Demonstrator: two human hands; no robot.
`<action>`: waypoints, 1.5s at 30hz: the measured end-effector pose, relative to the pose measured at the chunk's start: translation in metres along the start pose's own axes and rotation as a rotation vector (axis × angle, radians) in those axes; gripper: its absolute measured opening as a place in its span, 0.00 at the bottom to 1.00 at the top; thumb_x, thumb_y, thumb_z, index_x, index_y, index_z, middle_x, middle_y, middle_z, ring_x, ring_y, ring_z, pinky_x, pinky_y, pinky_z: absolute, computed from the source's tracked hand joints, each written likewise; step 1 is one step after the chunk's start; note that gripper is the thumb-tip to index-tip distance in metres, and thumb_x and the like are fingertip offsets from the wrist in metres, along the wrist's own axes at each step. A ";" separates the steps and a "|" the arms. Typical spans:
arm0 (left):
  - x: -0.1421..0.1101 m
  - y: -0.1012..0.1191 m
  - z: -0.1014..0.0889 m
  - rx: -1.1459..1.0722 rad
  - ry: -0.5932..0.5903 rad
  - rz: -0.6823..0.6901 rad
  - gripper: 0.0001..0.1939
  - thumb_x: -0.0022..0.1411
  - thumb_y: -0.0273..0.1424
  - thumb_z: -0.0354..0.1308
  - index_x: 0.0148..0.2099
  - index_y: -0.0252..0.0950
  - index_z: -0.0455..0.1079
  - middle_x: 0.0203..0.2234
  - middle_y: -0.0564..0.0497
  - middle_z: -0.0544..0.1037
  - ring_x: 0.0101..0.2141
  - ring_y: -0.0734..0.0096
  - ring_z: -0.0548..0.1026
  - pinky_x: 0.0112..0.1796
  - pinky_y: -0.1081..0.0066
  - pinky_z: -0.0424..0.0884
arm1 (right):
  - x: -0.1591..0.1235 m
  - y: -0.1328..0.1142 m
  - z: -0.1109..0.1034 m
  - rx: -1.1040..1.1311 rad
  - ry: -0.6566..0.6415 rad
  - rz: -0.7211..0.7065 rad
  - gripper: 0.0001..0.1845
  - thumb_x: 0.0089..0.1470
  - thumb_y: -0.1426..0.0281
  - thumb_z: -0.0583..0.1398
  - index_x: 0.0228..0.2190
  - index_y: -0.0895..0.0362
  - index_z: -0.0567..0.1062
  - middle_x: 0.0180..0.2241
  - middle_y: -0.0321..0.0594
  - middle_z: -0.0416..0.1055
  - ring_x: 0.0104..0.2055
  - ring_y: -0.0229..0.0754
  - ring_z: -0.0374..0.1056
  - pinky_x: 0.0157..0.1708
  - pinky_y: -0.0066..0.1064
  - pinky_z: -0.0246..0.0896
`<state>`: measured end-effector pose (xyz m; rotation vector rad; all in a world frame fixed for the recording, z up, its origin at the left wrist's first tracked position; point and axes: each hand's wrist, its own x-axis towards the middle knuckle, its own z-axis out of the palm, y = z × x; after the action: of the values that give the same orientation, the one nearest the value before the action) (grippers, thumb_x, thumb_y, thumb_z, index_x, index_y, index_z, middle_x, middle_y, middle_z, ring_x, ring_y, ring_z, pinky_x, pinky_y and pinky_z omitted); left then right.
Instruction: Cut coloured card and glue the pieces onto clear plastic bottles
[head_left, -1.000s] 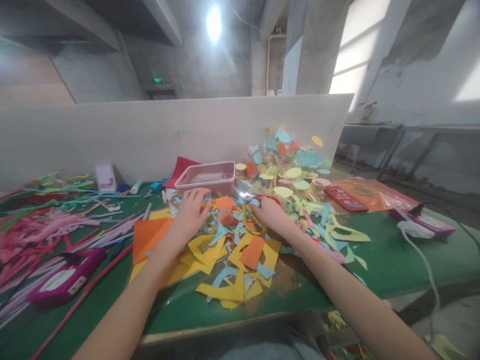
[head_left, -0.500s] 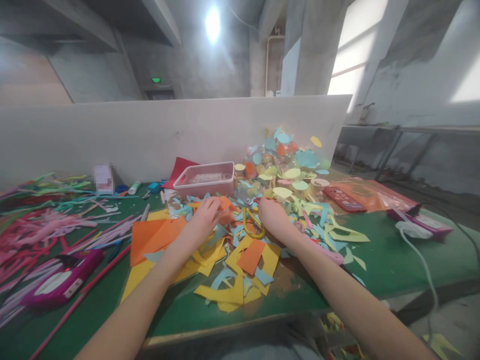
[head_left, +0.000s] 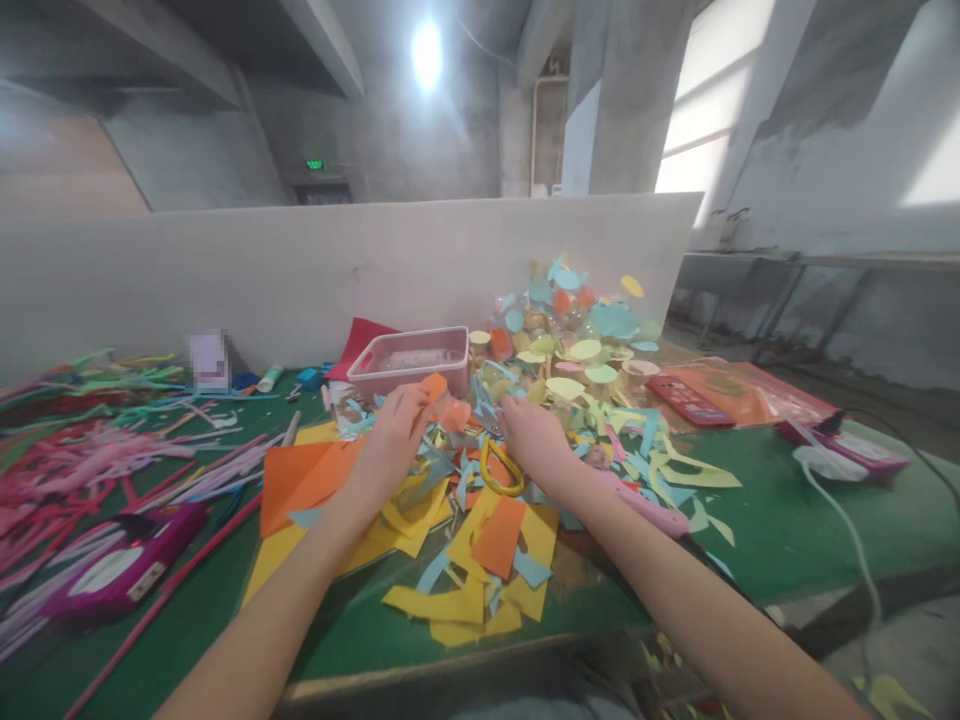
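Note:
My left hand (head_left: 394,435) is closed, with a folded piece of orange paper (head_left: 433,385) pinched at its fingertips. Another orange scrap (head_left: 453,414) lies just to the right of those fingers. Beside it my right hand (head_left: 540,440) is curled over scissors; one yellow handle loop (head_left: 501,470) shows at the left of the palm, while the blades are mostly hidden. Both hands are over a heap of yellow, blue and orange offcuts. Nearer to me lies an orange rectangle (head_left: 498,538) on yellow paper (head_left: 469,602).
Behind the hands stands a pink basket (head_left: 409,378). Paper discs (head_left: 585,350) pile up at the back right, near a red phone-like case (head_left: 690,402). Pink strips (head_left: 82,455) and a magenta device (head_left: 127,565) occupy the left; another magenta device (head_left: 855,450) with a cable is at right.
My left hand has shifted slightly left with the orange paper, which now sticks up above the fingers. My right hand and the yellow handle loop have moved a little left.

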<state>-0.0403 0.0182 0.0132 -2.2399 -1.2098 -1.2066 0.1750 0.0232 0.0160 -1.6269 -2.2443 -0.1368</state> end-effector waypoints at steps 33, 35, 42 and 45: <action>-0.002 0.009 0.000 -0.021 0.086 0.027 0.05 0.69 0.31 0.51 0.46 0.38 0.64 0.38 0.48 0.73 0.39 0.67 0.75 0.36 0.69 0.73 | 0.005 0.002 0.014 0.225 0.432 -0.347 0.22 0.58 0.68 0.57 0.54 0.58 0.66 0.50 0.51 0.70 0.51 0.55 0.64 0.52 0.47 0.61; -0.002 0.009 0.000 -0.010 0.088 0.024 0.04 0.69 0.31 0.51 0.45 0.38 0.64 0.37 0.48 0.74 0.39 0.67 0.75 0.37 0.69 0.73 | 0.004 0.002 0.012 0.211 0.436 -0.336 0.22 0.57 0.68 0.57 0.54 0.58 0.66 0.50 0.51 0.70 0.51 0.55 0.64 0.52 0.47 0.61; -0.004 0.009 0.001 -0.014 0.072 -0.027 0.08 0.69 0.32 0.51 0.49 0.38 0.63 0.38 0.48 0.75 0.37 0.68 0.75 0.36 0.68 0.74 | 0.003 0.000 0.004 0.199 0.488 -0.255 0.21 0.57 0.70 0.57 0.52 0.60 0.68 0.49 0.51 0.70 0.49 0.55 0.64 0.51 0.46 0.61; -0.004 0.010 -0.001 0.014 0.091 0.028 0.08 0.68 0.30 0.51 0.49 0.38 0.63 0.37 0.48 0.75 0.36 0.68 0.76 0.36 0.69 0.74 | 0.005 0.002 0.001 0.248 0.520 -0.185 0.21 0.57 0.69 0.56 0.52 0.61 0.68 0.46 0.52 0.72 0.48 0.56 0.65 0.50 0.47 0.62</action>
<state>-0.0339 0.0097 0.0115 -2.1600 -1.1453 -1.2706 0.1752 0.0284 0.0160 -1.0988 -1.9121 -0.2806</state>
